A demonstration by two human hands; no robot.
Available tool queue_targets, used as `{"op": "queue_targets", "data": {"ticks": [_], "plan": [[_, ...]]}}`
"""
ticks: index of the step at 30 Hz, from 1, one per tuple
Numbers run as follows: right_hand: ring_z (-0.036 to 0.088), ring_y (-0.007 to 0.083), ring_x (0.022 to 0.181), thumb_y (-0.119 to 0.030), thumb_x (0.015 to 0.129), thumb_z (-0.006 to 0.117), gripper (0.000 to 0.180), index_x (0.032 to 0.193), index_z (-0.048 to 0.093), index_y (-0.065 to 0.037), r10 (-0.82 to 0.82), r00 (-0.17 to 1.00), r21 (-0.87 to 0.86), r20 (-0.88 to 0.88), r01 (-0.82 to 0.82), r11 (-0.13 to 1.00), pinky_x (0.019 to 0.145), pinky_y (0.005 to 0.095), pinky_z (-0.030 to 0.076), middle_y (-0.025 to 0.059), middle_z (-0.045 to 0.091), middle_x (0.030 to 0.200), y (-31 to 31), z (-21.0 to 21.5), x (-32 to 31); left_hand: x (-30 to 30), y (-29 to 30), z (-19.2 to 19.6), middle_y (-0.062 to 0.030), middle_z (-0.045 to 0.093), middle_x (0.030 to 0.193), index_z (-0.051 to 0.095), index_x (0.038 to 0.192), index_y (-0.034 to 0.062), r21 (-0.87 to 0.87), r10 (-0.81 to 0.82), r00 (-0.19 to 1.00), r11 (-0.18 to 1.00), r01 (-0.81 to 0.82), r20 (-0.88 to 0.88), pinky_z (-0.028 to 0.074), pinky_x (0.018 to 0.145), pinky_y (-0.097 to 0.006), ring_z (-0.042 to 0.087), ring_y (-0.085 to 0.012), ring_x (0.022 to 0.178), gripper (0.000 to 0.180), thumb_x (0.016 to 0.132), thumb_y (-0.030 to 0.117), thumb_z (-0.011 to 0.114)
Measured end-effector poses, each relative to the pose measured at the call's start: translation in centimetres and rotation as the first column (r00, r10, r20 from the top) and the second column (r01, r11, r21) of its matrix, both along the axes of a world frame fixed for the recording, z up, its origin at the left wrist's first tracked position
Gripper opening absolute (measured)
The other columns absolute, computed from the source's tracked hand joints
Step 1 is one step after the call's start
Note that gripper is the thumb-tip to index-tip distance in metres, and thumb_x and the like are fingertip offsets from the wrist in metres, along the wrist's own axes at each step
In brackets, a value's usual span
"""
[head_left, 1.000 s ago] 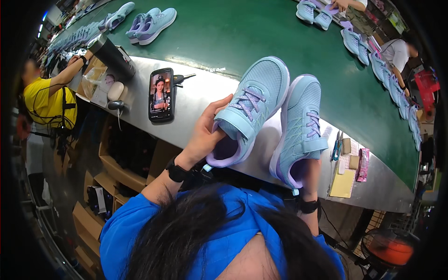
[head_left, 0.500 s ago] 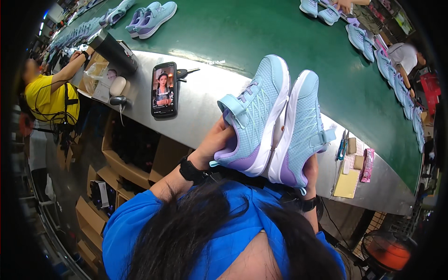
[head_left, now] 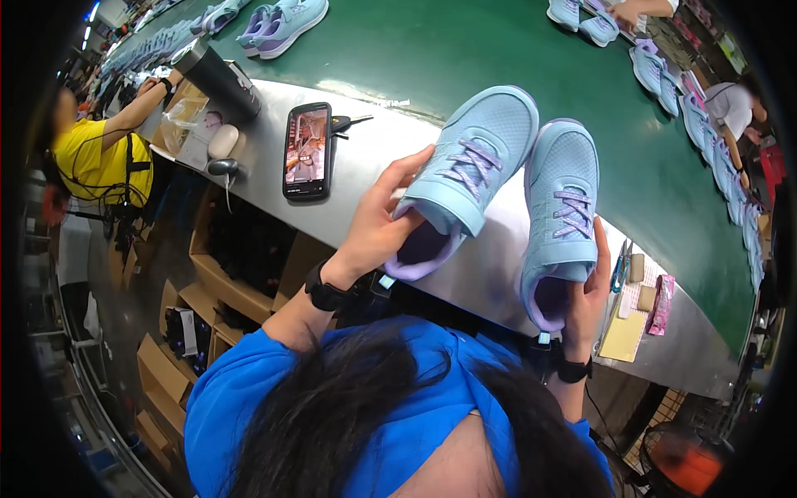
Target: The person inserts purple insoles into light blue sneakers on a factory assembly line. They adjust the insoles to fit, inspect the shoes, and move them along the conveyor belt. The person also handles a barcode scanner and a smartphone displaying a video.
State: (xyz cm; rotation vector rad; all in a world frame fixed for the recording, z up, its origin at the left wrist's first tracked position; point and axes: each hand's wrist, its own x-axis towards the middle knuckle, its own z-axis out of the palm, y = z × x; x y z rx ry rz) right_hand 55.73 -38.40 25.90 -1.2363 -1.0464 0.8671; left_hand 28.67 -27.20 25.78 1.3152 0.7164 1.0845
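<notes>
The left hand (head_left: 383,220) grips the heel end of a light blue sneaker (head_left: 465,178), thumb and fingers closed on its collar and tongue, the purple-lined opening turned toward the person and the toe pointing away over the metal counter (head_left: 365,170). The right hand (head_left: 588,292) holds the heel of the second light blue sneaker (head_left: 560,217) from the right side, fingers wrapped along its edge, the shoe lying just beside the first, close but whether they touch cannot be told. Both shoes have purple laces and a strap, and both wrists carry dark bands.

On the counter to the left of the left hand lies a black phone (head_left: 306,151) with its screen lit, a small dark tool (head_left: 344,124) just beyond it. Farther left stand a tall dark tumbler (head_left: 217,79) and a pale oval object (head_left: 222,140). To the right of the right hand lie yellow notes (head_left: 624,334) and a pink packet (head_left: 662,304).

Beyond the counter runs a green conveyor belt (head_left: 465,50) with more pale blue sneakers (head_left: 282,18) far left and along its right side. A person in a yellow shirt (head_left: 104,153) works at far left.
</notes>
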Motion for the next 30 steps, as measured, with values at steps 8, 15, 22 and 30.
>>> {"op": "queue_targets", "data": {"ticks": [8, 15, 22, 30], "plan": [[0.058, 0.031, 0.105, -0.013, 0.066, 0.079, 0.067, 0.129, 0.056, -0.012, -0.066, 0.432, 0.011, 0.9, 0.129, 0.992, 0.087, 0.0367, 0.049, 0.0171, 0.053, 0.132, -0.1, 2.7, -2.2, 0.9, -1.5, 1.1, -0.0206, 0.05, 0.129, 0.053, 0.134, 0.0166, 0.66, 0.508, 0.603, 0.75, 0.041, -0.615, 0.042, 0.094, -0.044, 0.051, -0.0374, 0.109, 0.072, 0.066, 0.008, 0.075], [0.058, 0.0319, 0.108, -0.024, 0.067, 0.082, 0.077, 0.136, 0.049, -0.013, -0.004, 0.363, -0.056, 0.932, 0.156, 0.986, 0.086, 0.038, 0.049, 0.0156, 0.054, 0.131, -0.6, 3.2, -2.6, 1.4, -2.1, 1.9, -0.0199, 0.048, 0.13, 0.045, 0.138, 0.0136, 0.608, 0.437, 0.585, 0.784, 0.124, -0.683, 0.041, 0.096, -0.044, 0.05, -0.037, 0.112, 0.082, 0.064, 0.015, 0.08], [0.06, 0.0362, 0.108, -0.033, 0.074, 0.078, 0.079, 0.14, 0.041, -0.009, 0.056, 0.469, -0.173, 0.881, 0.211, 0.962, 0.087, 0.0401, 0.049, 0.0189, 0.057, 0.126, -2.1, 2.2, -0.8, -0.5, -0.2, 0.8, -0.0207, 0.055, 0.123, 0.036, 0.143, 0.0069, 0.402, 0.201, 0.747, 0.91, 0.096, -0.634, 0.043, 0.096, -0.041, 0.055, -0.0374, 0.111, 0.096, 0.062, 0.024, 0.084], [0.067, 0.0274, 0.086, -0.033, 0.092, 0.061, 0.052, 0.133, 0.049, -0.003, -0.044, 0.731, -0.118, 0.681, 0.17, 0.978, 0.075, 0.0368, 0.051, 0.018, 0.068, 0.099, -1.7, -1.6, 1.2, -0.8, 0.6, -0.1, -0.021, 0.057, 0.123, 0.036, 0.142, 0.0039, 0.161, -0.01, 0.856, 0.981, 0.108, -0.517, 0.046, 0.094, -0.035, 0.059, -0.0277, 0.111, 0.09, 0.068, 0.027, 0.081]]}}
